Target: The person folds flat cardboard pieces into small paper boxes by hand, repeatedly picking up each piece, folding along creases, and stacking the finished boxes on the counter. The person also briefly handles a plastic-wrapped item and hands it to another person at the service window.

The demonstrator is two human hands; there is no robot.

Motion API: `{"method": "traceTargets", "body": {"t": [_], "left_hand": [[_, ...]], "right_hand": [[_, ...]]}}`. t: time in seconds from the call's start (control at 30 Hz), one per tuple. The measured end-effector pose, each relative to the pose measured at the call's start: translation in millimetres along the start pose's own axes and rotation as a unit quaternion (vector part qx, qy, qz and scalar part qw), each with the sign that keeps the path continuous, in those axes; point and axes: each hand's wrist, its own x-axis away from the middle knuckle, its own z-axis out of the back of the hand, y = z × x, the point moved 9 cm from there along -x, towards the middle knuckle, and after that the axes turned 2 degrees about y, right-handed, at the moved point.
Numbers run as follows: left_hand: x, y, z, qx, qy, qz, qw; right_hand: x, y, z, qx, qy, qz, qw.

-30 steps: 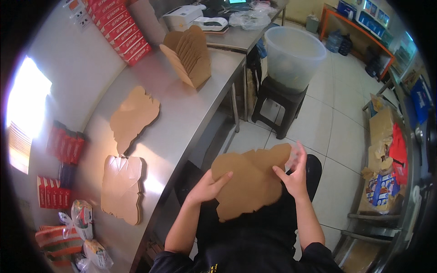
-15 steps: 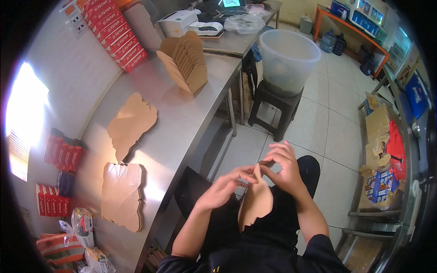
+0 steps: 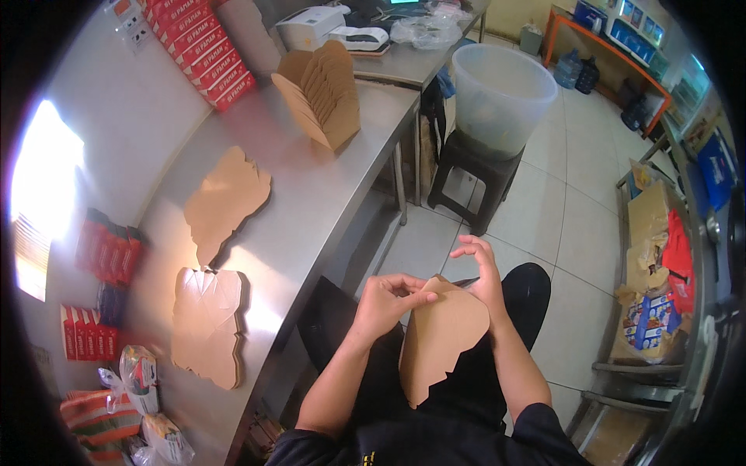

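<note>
Our left grip (image 3: 386, 307) pinches one cardboard piece (image 3: 444, 338), our right grip (image 3: 486, 281) is hard to tell, and two stacks (image 3: 205, 330) lie nearby.

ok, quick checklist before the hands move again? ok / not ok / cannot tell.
1. Left hand gripping the cardboard piece: ok, thumb on the near face by its upper edge.
2. Right hand gripping it too: cannot tell; fingers are raised and the contact is hidden at the piece's far side.
3. Back of the piece lined up with the front: cannot tell, mostly out of sight.
4. Flat cardboard stacks lying on the metal table: ok, two of them.
5. Nested folded cardboard standing on the table: ok.
6. Translucent bin seated on the black stool: ok.
</note>
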Motion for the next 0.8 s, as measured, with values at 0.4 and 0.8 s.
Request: {"method": "traceTargets", "body": {"t": [0.4, 0.8], "left_hand": [[-26, -71, 64, 0.232, 0.234, -0.019, 0.944], [8, -35, 58, -0.314, 0.345, -0.161, 0.87]], "right_hand": [[79, 31, -42, -0.144, -0.217, -0.265, 0.928], [74, 57, -32, -0.042, -0.132, -0.203, 0.969]]}}
